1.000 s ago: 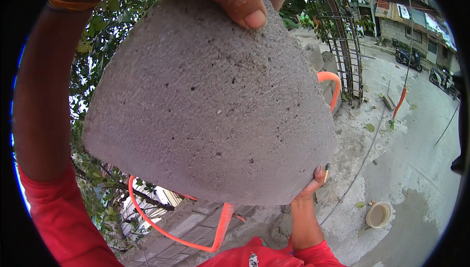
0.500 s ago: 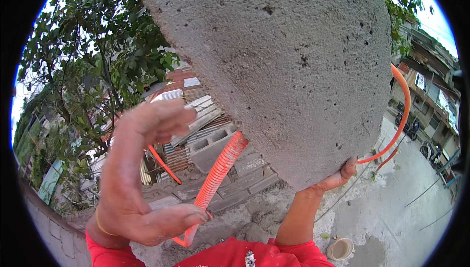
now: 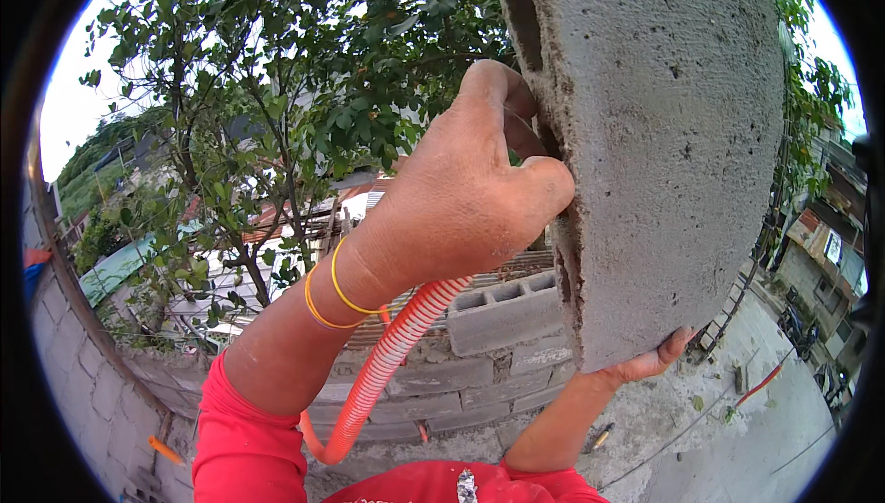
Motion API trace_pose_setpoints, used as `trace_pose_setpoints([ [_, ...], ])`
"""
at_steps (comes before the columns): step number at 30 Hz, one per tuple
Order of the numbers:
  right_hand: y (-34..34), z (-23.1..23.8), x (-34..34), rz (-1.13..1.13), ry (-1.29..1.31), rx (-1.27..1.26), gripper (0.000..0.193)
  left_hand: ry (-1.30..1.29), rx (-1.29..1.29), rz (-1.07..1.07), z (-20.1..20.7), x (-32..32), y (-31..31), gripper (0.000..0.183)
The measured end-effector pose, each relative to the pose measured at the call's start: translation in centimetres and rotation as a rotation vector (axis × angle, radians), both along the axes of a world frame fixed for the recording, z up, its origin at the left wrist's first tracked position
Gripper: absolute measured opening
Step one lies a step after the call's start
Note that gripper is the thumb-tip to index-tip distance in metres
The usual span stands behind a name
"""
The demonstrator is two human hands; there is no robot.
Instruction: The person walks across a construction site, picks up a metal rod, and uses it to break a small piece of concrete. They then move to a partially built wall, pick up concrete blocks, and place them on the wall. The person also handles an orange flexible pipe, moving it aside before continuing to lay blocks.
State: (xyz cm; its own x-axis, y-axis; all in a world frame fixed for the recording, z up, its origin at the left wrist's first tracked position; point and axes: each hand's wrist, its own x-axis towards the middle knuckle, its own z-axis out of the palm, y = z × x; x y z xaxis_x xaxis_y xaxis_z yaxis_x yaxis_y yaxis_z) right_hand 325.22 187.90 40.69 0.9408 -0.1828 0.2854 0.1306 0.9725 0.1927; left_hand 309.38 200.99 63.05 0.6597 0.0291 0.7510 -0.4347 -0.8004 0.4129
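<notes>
Here's the hollow concrete block, held up high and right of centre, its broad pitted face toward us, its hollowed edge to the left. The right hand is underneath, half curled around the lower edge and bearing it, part of the hand lost behind the concrete. The left hand is at the hollowed side, partly closed, fingers bent in toward a cavity and thumb against the rough rim; the fingertips are hidden, so no telling whether it grips or merely touches.

Two yellowish bands circle the left wrist, red sleeve below. Just under that forearm runs an orange corrugated hose, looping low. Beyond it, a second hollow block sits on the grey block wall, cavities upward. Leafy tree behind, pale concrete ground down to the right.
</notes>
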Motion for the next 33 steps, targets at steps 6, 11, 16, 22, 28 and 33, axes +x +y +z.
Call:
trace_pose_setpoints([
  [6,0.6,0.4,0.4,-0.179,-0.045,-0.025,0.067,0.332,0.378,-0.022,-6.2,-14.1,6.4,0.062],
  [11,-0.1,1.6,1.2,-0.361,-0.011,-0.033,0.06,0.338,0.122,0.376,-10.2,-17.4,8.4,0.066],
  [16,0.1,2.1,0.6,-0.349,-0.109,-0.045,0.06,-0.313,0.323,0.161,-2.0,-9.1,9.1,0.06],
  [22,2.4,0.5,0.0,-0.223,-0.063,-0.067,0.065,-0.073,0.541,0.242,0.9,-11.3,9.4,0.086],
  [28,6.8,1.6,-0.9,-0.28,0.068,-0.039,0.07,0.013,0.465,0.291,-6.8,-16.6,15.7,0.059],
  [33,9.8,3.1,-2.7,-0.316,0.037,-0.093,0.076,-0.323,0.358,0.335,-3.7,-13.1,19.1,0.041],
])
